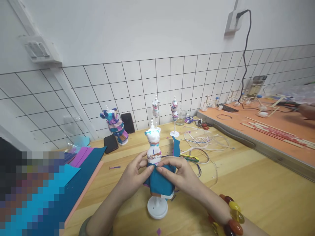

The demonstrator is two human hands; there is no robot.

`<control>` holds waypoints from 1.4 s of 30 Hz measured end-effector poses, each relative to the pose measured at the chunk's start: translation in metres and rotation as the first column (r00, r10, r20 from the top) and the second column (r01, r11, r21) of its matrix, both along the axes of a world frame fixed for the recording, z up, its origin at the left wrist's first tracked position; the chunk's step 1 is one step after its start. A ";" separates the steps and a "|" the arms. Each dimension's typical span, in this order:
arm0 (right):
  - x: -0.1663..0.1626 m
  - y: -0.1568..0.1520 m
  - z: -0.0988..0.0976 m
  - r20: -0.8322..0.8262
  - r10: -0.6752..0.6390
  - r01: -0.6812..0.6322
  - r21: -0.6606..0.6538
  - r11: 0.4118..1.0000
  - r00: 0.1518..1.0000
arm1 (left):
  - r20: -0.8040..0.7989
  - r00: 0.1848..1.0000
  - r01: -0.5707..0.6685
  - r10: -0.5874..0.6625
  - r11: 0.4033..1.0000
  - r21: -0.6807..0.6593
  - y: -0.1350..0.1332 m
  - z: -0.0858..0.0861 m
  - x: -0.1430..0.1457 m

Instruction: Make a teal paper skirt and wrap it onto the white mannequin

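Observation:
In front of me a small white dress form (154, 136) stands upright on a round white base (157, 208). Teal paper (161, 182) wraps its lower part like a skirt, with an orange and white edge below. My left hand (137, 172) pinches the top of the paper at the waist, thumb forward and fingers behind. From the other side my right hand (176, 170) pinches the same edge, its thumb close to the left one. A bracelet of amber and dark beads (233, 218) circles my right wrist. Just behind the right hand stands another teal piece (176, 147).
A decorated dress form (114, 126) and two phones (111, 144) stand back left. Two smaller forms (174, 111), a glass (181, 117) and tangled cords (199, 141) lie behind. Coloured sheets (83, 177) cover the left. An orange board (270, 114) at right holds sticks; another person's hand (307, 111) shows there.

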State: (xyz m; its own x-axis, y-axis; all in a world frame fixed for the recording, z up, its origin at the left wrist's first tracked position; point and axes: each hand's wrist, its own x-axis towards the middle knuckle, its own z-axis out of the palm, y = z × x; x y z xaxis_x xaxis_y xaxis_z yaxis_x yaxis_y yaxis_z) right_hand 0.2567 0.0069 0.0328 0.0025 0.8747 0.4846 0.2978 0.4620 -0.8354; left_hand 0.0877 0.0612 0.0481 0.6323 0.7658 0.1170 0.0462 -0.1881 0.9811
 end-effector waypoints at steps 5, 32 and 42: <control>0.000 -0.001 0.003 -0.019 0.046 -0.046 -0.017 0.999 0.999 | -0.009 1.000 0.010 -0.010 1.000 0.013 -0.002 0.002 0.000; -0.011 0.002 -0.006 -0.240 -0.052 0.034 -0.078 0.996 0.969 | 0.056 0.998 0.006 -0.004 0.999 -0.036 -0.011 0.005 0.005; -0.010 0.005 -0.009 -0.495 0.053 -0.173 -0.199 0.965 0.867 | 0.010 0.999 -0.038 0.038 0.999 -0.007 -0.008 -0.002 0.007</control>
